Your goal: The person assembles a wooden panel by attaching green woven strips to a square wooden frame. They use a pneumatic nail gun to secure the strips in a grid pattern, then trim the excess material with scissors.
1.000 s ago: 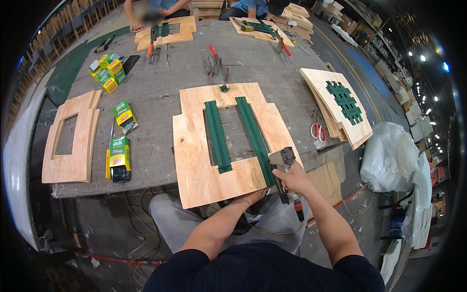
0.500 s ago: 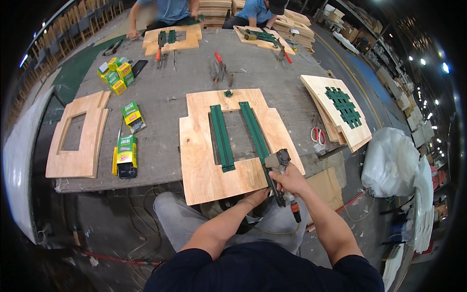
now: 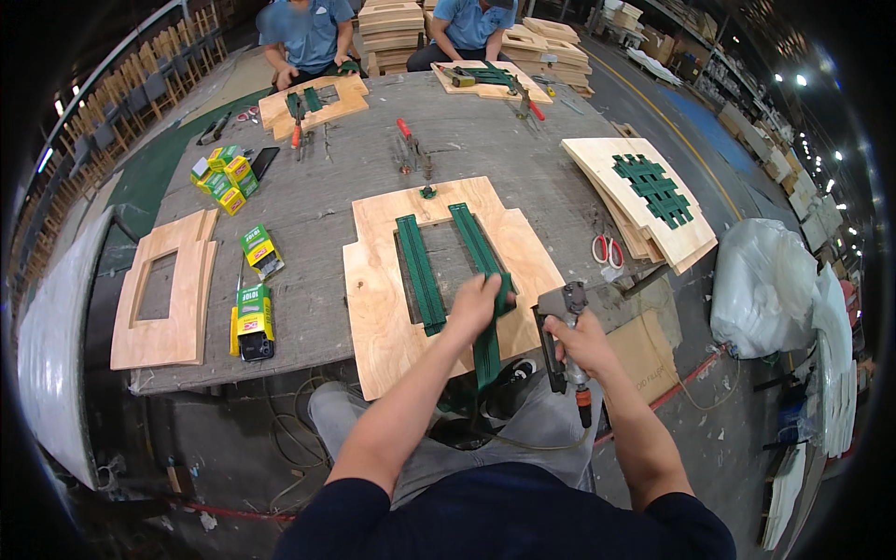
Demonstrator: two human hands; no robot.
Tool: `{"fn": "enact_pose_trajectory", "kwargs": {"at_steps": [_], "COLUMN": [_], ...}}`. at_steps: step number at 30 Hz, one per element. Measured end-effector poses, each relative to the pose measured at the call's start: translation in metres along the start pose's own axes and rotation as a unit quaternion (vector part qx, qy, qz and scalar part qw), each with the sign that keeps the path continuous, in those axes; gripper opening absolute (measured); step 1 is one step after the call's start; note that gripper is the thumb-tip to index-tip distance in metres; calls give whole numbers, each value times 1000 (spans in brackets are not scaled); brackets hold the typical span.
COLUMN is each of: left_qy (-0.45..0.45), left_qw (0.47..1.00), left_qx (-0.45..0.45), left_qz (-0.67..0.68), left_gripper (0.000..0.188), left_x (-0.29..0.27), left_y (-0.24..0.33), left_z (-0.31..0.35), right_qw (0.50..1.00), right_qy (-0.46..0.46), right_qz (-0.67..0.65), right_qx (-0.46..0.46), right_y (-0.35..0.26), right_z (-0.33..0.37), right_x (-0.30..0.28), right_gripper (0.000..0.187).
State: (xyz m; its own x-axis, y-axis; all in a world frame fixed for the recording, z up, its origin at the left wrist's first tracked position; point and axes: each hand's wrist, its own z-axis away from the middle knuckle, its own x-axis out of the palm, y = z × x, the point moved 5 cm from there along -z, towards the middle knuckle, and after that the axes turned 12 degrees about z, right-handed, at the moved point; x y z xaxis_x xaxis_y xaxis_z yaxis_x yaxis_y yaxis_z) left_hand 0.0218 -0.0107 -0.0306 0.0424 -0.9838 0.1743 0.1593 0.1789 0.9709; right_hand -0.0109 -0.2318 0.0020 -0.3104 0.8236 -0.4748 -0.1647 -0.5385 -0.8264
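A plywood panel [image 3: 383, 322] with a rectangular opening lies before me at the table's near edge. Two green webbing straps run lengthwise over the opening. The left strap [image 3: 420, 275] ends on the panel's near side; the right strap [image 3: 486, 355] hangs past the near edge toward my lap. My left hand [image 3: 476, 303] is closed at the right strap near the opening's near end, its fingers partly hidden. Green webbing shows beside its fingertips. My right hand [image 3: 583, 343] grips a pneumatic staple gun [image 3: 564, 301], held off the panel at its near right corner.
Left are stacked cut-out panels [image 3: 191, 322], staple boxes [image 3: 254, 313] and a phone [image 3: 256, 348]. Right are red-handled scissors [image 3: 607, 250] and panels topped with woven webbing [image 3: 651, 189]. Pliers [image 3: 408, 140] lie beyond my panel. Two co-workers sit across the table; an air hose [image 3: 523, 442] crosses my lap.
My left hand has come up from below the panel's near edge onto the right strap. The staple gun has lifted off the strap and moved right. The strap's loose end now shows.
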Motion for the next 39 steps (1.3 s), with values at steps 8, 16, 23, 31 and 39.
{"fn": "enact_pose_trajectory", "kwargs": {"at_steps": [8,16,23,31,39], "left_qy": [17,-5,7,-11,-26], "left_qw": [999,993,995,994,994], "left_qx": [-43,-83,-58,-72,-94], "left_qz": [-18,79,83,82,55], "left_gripper": [43,43,45,45,43], "left_x": [-20,-15,-19,-26,-19], "left_y": [-34,-46,-52,-41,-34], "left_z": [-72,-71,-71,-72,-10], "right_qw": [998,992,993,994,975], "right_qy": [-50,-52,-69,-96,-51], "right_qz": [23,107,86,39,-198], "right_qx": [-2,-43,-33,-31,83], "right_y": [-23,-9,-15,-21,15], "right_z": [-39,-47,-38,-43,-110], "right_x": [29,36,49,53,-11], "right_gripper": [33,33,34,32,32]}}
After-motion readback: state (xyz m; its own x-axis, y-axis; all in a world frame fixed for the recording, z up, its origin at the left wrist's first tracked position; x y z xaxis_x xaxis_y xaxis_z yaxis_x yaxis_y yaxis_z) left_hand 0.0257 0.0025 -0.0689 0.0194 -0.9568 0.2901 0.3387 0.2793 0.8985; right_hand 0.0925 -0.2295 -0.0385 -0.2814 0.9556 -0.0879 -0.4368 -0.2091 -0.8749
